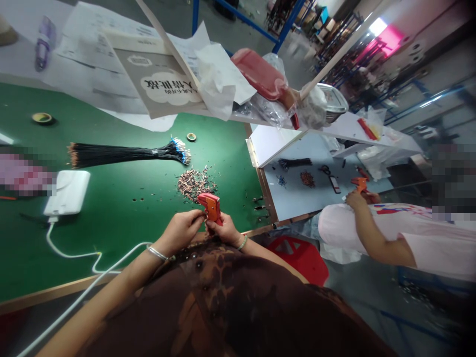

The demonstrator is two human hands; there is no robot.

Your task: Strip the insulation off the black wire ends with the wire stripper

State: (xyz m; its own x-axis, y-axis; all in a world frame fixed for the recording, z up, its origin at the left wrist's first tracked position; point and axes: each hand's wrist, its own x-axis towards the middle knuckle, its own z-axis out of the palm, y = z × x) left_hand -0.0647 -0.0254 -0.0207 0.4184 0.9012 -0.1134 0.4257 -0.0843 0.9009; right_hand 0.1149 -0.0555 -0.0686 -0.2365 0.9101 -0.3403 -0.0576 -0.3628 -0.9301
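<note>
Seen from the head camera, both bare forearms rise from a dark brown patterned top, and the hands meet at the front edge of a green-topped workbench (pixel 111 238). The right hand (pixel 224 230) is curled in a fist around the grip of an orange plastic hand crimping tool (pixel 211 208), while the curled fingers of the left hand (pixel 181 231) pinch at its side, close to its head; whether a wire sits in the tool is hidden. The tool stands tilted just above the bench, between the hands. At 11 o'clock from the hands lies a loose heap of small copper-coloured wire pieces (pixel 195 184), and beyond it, at 10 o'clock, a fanned bundle of long black wires with blue-tipped ends (pixel 128 154). At 9 o'clock sits a white rectangular power bank (pixel 67 193), with a white charging cable (pixel 70 255) trailing toward the near bench edge. A raised shelf at 12 o'clock carries a beige printed booklet (pixel 156 82) and white paper sheets (pixel 85 64). At 3 o'clock, a co-worker in a pink T-shirt (pixel 372 233) grips a second orange crimping tool (pixel 360 184) in one hand (pixel 356 200) beside a pale blue table (pixel 297 198), with a red plastic stool (pixel 299 260) nearer the person.
</note>
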